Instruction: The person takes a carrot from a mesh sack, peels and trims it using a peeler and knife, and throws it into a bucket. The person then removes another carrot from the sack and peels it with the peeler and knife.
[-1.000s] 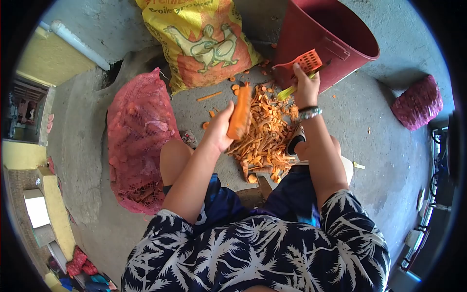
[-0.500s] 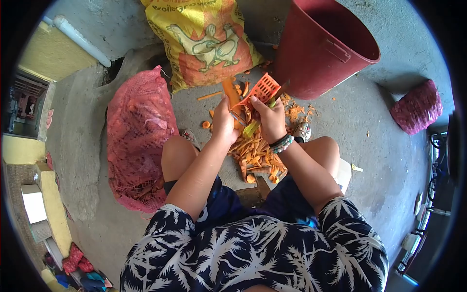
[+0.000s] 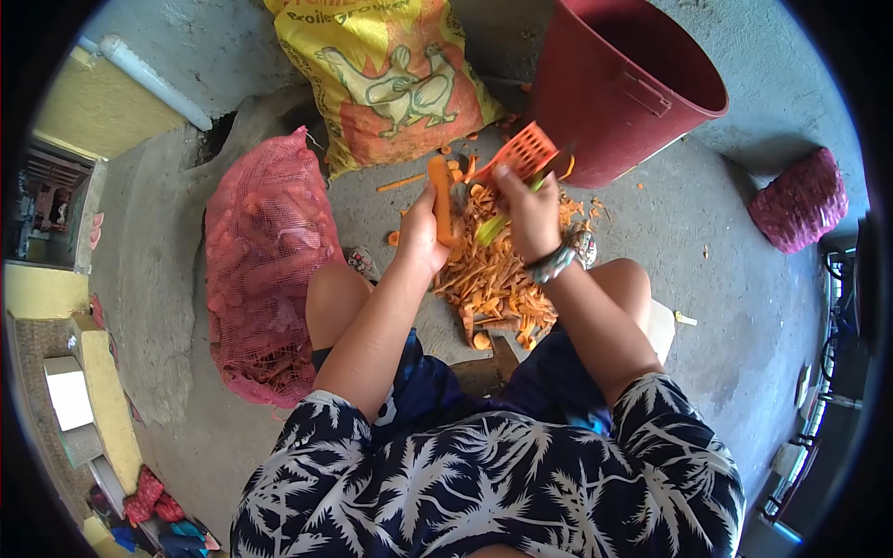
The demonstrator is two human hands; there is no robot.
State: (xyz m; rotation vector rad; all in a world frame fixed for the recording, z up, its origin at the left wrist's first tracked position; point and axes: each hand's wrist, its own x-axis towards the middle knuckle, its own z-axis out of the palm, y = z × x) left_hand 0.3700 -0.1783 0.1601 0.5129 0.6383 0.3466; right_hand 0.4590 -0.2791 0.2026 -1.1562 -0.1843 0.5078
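My left hand (image 3: 420, 232) is closed around a carrot (image 3: 442, 197), held upright above the floor. In my right hand (image 3: 532, 219), an orange plastic tool with rows of slots (image 3: 524, 152) is gripped together with something slim that has a yellow-green end (image 3: 491, 230). A dark, blurred tip shows beyond these fingers, and I cannot make out its kind. Below both hands lies a heap of carrot peelings (image 3: 498, 288) with a few cut carrot ends (image 3: 481, 340). The two hands are apart.
A red mesh sack of carrots (image 3: 270, 270) lies left of my legs. Ahead stand a yellow feed sack (image 3: 400, 93) and a large red bin (image 3: 595, 102). A purple-red mesh bag (image 3: 798, 200) rests by the right wall.
My right hand has moved right, away from the carrot, carrying the orange slotted tool with it. My left hand still holds the carrot, now turned more upright.
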